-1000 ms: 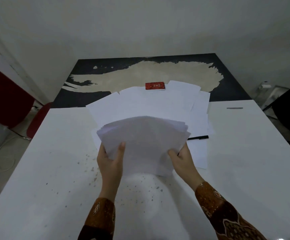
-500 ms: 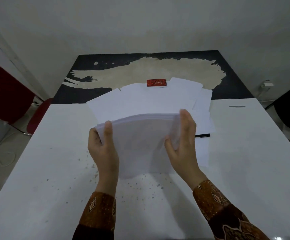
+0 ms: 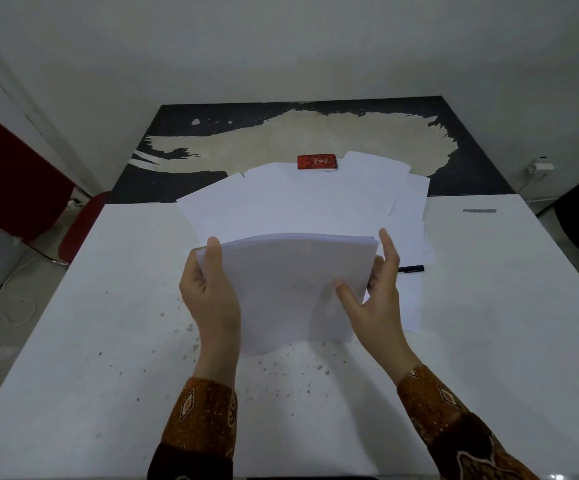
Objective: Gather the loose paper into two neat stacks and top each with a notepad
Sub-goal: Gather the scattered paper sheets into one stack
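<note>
While the paper stack (image 3: 291,289) stands on edge on the white table (image 3: 489,341), left hand (image 3: 210,296) clamping its left side, right hand (image 3: 378,303) fingers spread against its right, black pen (image 3: 411,269) right, loose sheets (image 3: 298,202) beyond, red notepad (image 3: 317,162) farthest.

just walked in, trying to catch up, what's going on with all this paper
A person is tidying loose sheets at a white table. Both hands hold a bundle of paper upright on its lower edge: the left hand grips its left side, and the right hand is at its right side with fingers spread. More loose sheets lie fanned out behind it, a black pen pokes out beside them, and a red notepad sits at their far edge. No notepad tops a stack yet.
</note>
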Demonstrator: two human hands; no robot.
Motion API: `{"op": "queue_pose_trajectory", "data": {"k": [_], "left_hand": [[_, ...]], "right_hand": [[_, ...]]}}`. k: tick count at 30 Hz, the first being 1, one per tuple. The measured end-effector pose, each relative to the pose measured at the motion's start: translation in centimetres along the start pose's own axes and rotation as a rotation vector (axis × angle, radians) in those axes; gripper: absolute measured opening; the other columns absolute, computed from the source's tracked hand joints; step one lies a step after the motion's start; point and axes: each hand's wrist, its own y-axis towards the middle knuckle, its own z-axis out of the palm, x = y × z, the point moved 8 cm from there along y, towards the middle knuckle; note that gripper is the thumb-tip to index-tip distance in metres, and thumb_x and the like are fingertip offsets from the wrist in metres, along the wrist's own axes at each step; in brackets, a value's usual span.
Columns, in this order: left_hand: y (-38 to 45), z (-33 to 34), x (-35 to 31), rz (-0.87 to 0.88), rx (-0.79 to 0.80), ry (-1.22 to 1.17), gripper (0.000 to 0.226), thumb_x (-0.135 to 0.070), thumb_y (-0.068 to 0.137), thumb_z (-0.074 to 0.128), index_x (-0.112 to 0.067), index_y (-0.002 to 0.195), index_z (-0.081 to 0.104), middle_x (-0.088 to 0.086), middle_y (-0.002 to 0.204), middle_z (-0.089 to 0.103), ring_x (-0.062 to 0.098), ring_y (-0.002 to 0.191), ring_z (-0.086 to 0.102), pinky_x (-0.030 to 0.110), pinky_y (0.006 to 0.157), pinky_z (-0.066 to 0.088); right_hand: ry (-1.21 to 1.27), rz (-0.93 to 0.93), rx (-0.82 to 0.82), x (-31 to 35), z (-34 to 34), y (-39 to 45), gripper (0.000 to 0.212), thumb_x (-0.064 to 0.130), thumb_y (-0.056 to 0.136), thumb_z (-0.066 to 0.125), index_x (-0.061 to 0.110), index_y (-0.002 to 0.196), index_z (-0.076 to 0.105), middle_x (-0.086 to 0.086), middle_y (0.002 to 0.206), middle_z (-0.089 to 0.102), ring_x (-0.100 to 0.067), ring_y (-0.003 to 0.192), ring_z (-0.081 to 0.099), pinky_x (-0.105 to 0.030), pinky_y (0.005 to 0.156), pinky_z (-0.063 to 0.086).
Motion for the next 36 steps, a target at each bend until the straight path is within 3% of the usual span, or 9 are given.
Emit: {"op": "queue_pose_trajectory", "data": {"k": [3,10,13,18,22,26,28,34,36], "left_hand": [[-0.3,-0.1,0.9,0.050,0.064,-0.031,0.036,-0.048,0.091,0.048,-0.013,0.082,0.051,-0.016,0.070,0.052,-0.001,0.063,0.050,0.018,0.057,0.045],[-1.8,-0.7,7.4,-0.102,0.165,0.014,0.037,-0.044,0.079,0.070,-0.033,0.112,0.055,-0.012,0.109,0.064,0.000,0.097,0.064,0.020,0.076,0.055],[-2.1,-0.4,7.5,-0.103,0.121,0.008,0.023,-0.023,0.087,0.066,-0.028,0.107,0.054,-0.011,0.105,0.062,-0.008,0.087,0.062,0.010,0.067,0.051],[-2.0,-0.9,8.2,-0.100,0.092,0.032,0.016,-0.023,0.087,0.067,-0.018,0.095,0.053,-0.001,0.095,0.060,-0.008,0.077,0.058,0.010,0.063,0.049],[-2.8,0.0,9.0,-0.177,0.134,-0.005,0.021,-0.023,0.089,0.064,-0.034,0.101,0.051,-0.012,0.102,0.060,-0.009,0.084,0.061,0.009,0.065,0.050],[-3.6,0.2,9.7,-0.238,0.125,-0.018,0.031,-0.022,0.096,0.054,-0.039,0.120,0.044,-0.025,0.112,0.048,-0.018,0.093,0.053,0.001,0.068,0.045],[-3.8,0.4,9.7,-0.224,0.141,0.006,0.030,-0.016,0.098,0.049,-0.044,0.106,0.042,-0.026,0.106,0.047,-0.024,0.087,0.053,0.001,0.067,0.044],[-3.0,0.2,10.4,-0.226,0.167,0.059,0.019,-0.011,0.101,0.041,-0.015,0.120,0.039,-0.025,0.096,0.042,-0.035,0.076,0.045,-0.006,0.063,0.037],[-2.5,0.0,9.6,-0.223,0.200,0.145,0.013,-0.011,0.102,0.038,-0.024,0.101,0.039,-0.026,0.086,0.031,-0.037,0.065,0.039,-0.007,0.060,0.034]], "right_hand": [[-0.009,0.123,0.090,-4.1,0.6,-0.5,0.053,0.008,0.090,0.059,0.029,0.132,0.034,0.022,0.115,0.053,0.011,0.104,0.055,-0.016,0.087,0.051],[-0.030,0.194,0.150,-7.0,1.9,-1.7,0.026,0.021,0.100,0.040,0.040,0.116,0.041,0.017,0.119,0.057,0.005,0.110,0.055,-0.011,0.091,0.045],[0.001,0.190,0.127,-7.4,2.6,-2.0,0.023,0.015,0.101,0.037,0.033,0.116,0.038,0.010,0.118,0.055,0.004,0.106,0.056,-0.012,0.088,0.046],[0.072,0.220,0.038,-8.1,2.3,-2.3,0.031,-0.002,0.096,0.038,0.020,0.117,0.032,0.009,0.113,0.050,0.006,0.097,0.054,-0.013,0.082,0.046],[0.055,0.262,0.063,-8.6,2.9,-2.7,0.042,-0.002,0.097,0.035,0.038,0.113,0.035,0.015,0.112,0.054,0.011,0.098,0.055,-0.006,0.080,0.044],[0.028,0.260,0.061,-8.9,3.3,-3.0,0.030,-0.001,0.099,0.031,0.020,0.120,0.032,0.008,0.113,0.052,0.010,0.095,0.055,-0.006,0.078,0.045],[0.006,0.248,0.046,-8.9,3.4,-3.0,0.029,-0.001,0.099,0.030,0.017,0.121,0.027,0.009,0.115,0.048,0.012,0.097,0.053,-0.004,0.079,0.044],[-0.081,0.213,-0.072,-8.2,3.9,-3.0,0.024,0.004,0.099,0.036,0.017,0.118,0.032,0.008,0.106,0.054,0.007,0.087,0.057,-0.006,0.068,0.046],[-0.116,0.177,-0.118,-7.4,4.2,-3.0,0.023,0.005,0.098,0.039,0.019,0.116,0.035,0.012,0.101,0.056,0.007,0.079,0.058,-0.006,0.064,0.046]]}}
